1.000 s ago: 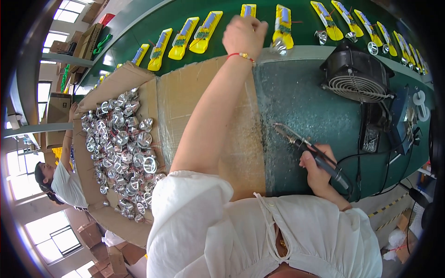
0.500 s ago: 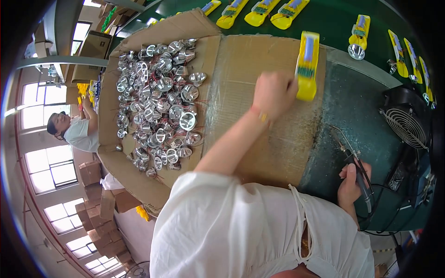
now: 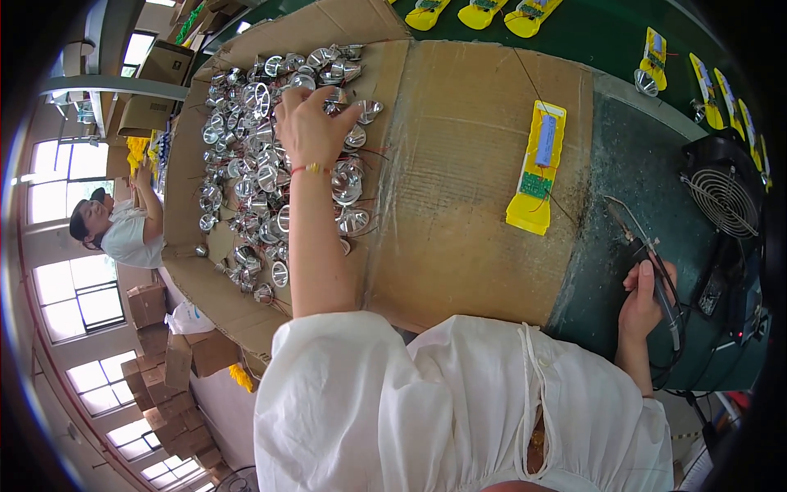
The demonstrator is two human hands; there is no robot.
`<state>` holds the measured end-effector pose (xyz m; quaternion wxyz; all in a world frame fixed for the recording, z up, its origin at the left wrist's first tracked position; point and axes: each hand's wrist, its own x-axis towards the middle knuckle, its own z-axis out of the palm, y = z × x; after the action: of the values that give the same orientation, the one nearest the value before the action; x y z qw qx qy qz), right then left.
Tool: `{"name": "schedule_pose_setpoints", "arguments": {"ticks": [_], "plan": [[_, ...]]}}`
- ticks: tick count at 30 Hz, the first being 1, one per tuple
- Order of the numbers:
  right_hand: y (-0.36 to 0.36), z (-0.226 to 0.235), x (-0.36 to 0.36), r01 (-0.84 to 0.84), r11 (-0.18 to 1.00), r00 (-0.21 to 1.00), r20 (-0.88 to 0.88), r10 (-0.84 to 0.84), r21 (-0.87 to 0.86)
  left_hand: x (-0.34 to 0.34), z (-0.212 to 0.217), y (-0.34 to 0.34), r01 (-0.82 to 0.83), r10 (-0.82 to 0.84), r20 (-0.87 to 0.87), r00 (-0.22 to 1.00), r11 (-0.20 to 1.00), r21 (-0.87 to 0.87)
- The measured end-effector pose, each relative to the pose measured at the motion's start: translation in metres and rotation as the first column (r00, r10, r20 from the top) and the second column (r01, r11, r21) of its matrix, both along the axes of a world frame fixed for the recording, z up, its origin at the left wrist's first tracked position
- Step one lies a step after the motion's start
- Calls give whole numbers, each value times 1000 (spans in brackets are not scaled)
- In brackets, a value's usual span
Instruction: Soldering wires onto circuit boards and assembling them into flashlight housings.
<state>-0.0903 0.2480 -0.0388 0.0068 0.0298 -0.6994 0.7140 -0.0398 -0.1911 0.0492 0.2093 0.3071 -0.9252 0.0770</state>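
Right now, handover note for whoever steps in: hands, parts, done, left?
Left hand: fingers down in the pile of silver reflector cups, none visibly lifted clear.
Right hand: gripping the soldering iron, tip off the work.
Yellow housing with circuit board lies on the cardboard sheet, no cup beside it.
Left: get a cup over to the housing.

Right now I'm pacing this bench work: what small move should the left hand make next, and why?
Probably close the fingers on one silver reflector cup and lift it clear. The left hand already rests on the heap, the yellow housing lies on the cardboard with no cup beside it, and the right hand holds the soldering iron.
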Motion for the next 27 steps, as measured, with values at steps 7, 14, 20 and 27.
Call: {"name": "schedule_pose_setpoints", "arguments": {"ticks": [7, 14, 20, 27], "plan": [[1, 9, 7, 14, 999, 1000, 16, -13, -36, 9, 10, 13, 355, 75, -699, 711, 820, 449], [-33, 46, 16, -202, 979, 979, -21, 201, -41, 16, 7, 142, 372, -127, -352, 927, 420, 828], [-44, 39, 15, -281, 949, 950, -97, 296, 143, 13, -38, 173, 360, -188, -311, 932, 359, 861], [-54, 38, 16, -222, 968, 972, -54, 229, 116, 2, -46, 182, 408, -195, -363, 911, 293, 865]]}}
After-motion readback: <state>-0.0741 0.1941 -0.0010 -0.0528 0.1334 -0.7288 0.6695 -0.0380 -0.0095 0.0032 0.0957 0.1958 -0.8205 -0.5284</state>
